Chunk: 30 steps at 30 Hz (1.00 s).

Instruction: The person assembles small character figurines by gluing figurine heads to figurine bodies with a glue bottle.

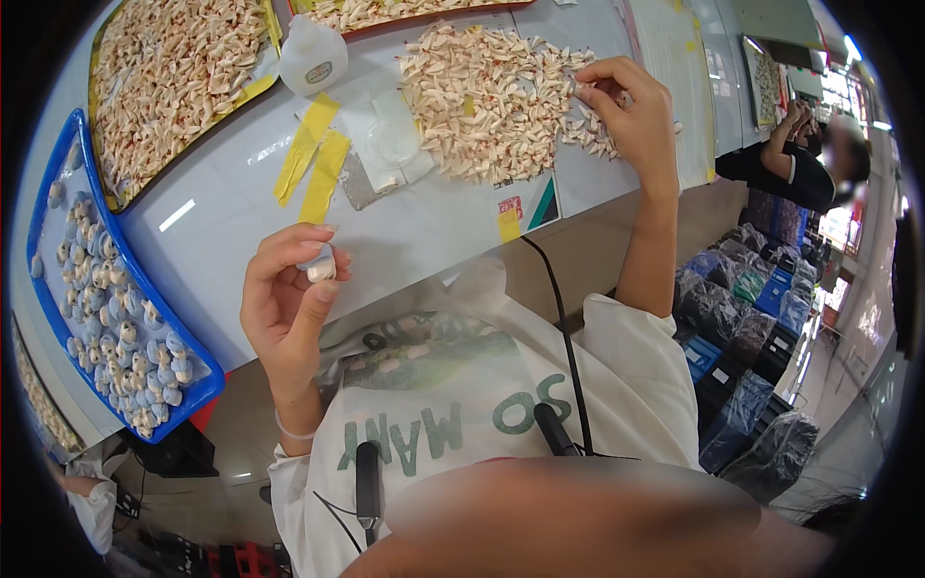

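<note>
Head view: my left hand [289, 299] grasps a small blue-and-white piece [320, 268] between thumb and fingertips, just off the near edge of the table [231, 188]. My right hand [631, 106] is away to the right and farther out, its thumb and forefinger closing together at the right side of the heap of pale pieces [491, 106]; whether something is pinched there is too small to tell.

As I judge it, plenty is done and plenty is left. To the left of my left hand, the blue tray [205, 387] carries many blue-and-white pieces that look much like the one I hold, so I take those as finished or nearly so. The piece in my fingers is not yet among them. The loose pale pieces are far more numerous: the heap just left of my right hand, plus the yellow-edged tray [258, 87] beyond my left hand, well covered with them.

So the piece lies right in my left fingertips, the blue tray apart from it on the left, the heap well apart on the right. Straight beyond my left hand are yellow tape strips [325, 178], and past those a white bottle [313, 58].
</note>
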Each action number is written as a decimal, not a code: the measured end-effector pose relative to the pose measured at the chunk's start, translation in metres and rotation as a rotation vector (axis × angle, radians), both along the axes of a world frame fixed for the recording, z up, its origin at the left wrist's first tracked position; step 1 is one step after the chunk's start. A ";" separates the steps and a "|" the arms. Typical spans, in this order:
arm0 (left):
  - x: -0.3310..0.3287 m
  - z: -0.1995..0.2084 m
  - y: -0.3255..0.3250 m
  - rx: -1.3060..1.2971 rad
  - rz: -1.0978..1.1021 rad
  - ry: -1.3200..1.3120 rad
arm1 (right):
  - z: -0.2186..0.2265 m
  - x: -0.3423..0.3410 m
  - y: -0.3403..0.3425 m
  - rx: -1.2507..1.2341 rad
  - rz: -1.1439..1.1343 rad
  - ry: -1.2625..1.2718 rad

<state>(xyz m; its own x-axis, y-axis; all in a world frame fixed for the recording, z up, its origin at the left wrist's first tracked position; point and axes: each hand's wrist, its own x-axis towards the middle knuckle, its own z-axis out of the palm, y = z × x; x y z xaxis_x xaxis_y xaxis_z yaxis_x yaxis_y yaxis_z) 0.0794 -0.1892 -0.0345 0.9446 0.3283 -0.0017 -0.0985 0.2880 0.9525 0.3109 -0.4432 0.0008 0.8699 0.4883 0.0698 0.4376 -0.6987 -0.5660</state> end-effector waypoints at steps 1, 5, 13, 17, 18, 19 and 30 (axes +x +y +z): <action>0.000 0.001 -0.001 -0.005 0.013 0.000 | 0.001 0.000 0.000 -0.009 0.008 -0.049; 0.000 0.003 -0.004 -0.016 0.022 0.008 | 0.004 -0.001 -0.001 0.044 -0.011 -0.121; 0.014 0.001 -0.013 -0.280 -0.011 0.016 | 0.007 -0.024 -0.003 0.497 -0.258 0.139; 0.013 -0.002 -0.006 -0.426 -0.053 0.006 | 0.010 -0.038 -0.004 0.590 -0.221 0.310; 0.013 -0.003 -0.006 -0.427 -0.048 0.009 | 0.011 -0.042 -0.001 0.603 -0.172 0.350; 0.013 -0.004 -0.006 -0.448 -0.055 0.007 | 0.011 -0.045 0.005 0.601 -0.170 0.354; 0.013 -0.003 -0.002 -0.546 -0.049 0.015 | 0.012 -0.060 0.078 0.611 0.083 0.336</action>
